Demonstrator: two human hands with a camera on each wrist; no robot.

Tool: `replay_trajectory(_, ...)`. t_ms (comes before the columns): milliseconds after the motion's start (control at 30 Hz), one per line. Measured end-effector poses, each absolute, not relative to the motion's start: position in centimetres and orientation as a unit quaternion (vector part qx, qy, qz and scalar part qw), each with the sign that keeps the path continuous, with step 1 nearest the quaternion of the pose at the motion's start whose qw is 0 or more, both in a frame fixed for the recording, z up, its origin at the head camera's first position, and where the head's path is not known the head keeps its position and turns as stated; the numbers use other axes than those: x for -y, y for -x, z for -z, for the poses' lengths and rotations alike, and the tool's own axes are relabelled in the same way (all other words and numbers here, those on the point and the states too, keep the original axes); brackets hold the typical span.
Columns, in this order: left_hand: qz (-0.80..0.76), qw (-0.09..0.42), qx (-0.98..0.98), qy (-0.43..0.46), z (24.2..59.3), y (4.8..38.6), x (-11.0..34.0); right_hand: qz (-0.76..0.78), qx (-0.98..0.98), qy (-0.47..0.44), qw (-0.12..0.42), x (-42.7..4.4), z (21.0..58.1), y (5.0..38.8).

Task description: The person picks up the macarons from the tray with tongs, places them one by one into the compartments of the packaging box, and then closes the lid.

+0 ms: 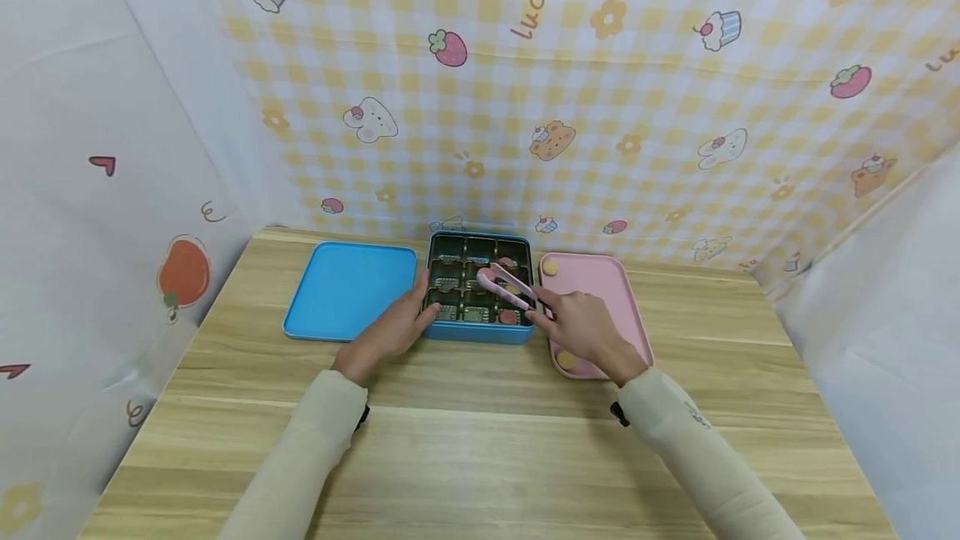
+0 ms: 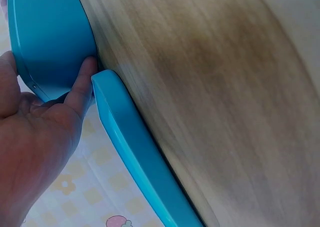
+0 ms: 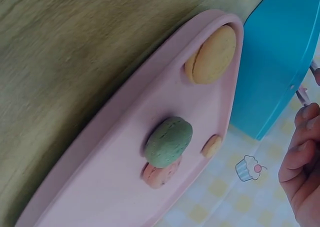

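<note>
A blue box (image 1: 480, 332) with a dark divided insert (image 1: 477, 249) stands near the table's back edge. My left hand (image 1: 401, 319) holds its front left corner, thumb over the rim and fingers along the outer side. Pink tongs (image 1: 512, 298) are gripped in my right hand (image 1: 581, 323), their tips above the middle of the insert. A pink macaron (image 1: 490, 272) appears to sit between the tips. Along the insert's right column lie a pink macaron (image 1: 508, 317), a yellow one (image 1: 513, 289) and another pink one (image 1: 507, 262).
Right of the box lies a pink tray (image 1: 611, 290). In the right wrist view it bears a green macaron (image 3: 170, 142), a pink macaron (image 3: 159, 176) and yellow macarons (image 3: 212, 54). A blue lid (image 1: 352, 286) lies left of the box. Patterned cloth (image 1: 480, 107) hangs behind the table.
</note>
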State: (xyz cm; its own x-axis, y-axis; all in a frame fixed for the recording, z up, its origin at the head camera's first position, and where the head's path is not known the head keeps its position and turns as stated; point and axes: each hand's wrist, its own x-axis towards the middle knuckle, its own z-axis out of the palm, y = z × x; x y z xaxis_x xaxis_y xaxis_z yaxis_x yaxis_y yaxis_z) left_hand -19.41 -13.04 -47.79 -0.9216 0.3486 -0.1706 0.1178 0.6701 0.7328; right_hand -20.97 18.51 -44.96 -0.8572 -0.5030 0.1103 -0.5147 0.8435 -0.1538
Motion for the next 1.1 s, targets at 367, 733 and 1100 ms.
replay_trajectory(367,-0.385,0.146,-0.902,-0.128,47.6,19.3,13.0,-0.092,0.960,-0.266,0.010,-17.5,44.8,21.3)
replay_trajectory(733,-0.380,0.138,-0.905,-0.132,48.1,19.5,12.9,-0.084,0.964,-0.253,0.001,-17.3,44.5,21.3)
replay_trajectory(1100,-0.385,0.138,-0.902,-0.139,48.0,19.3,13.0,-0.124,0.963,-0.228,0.075,-19.5,43.9,21.7)
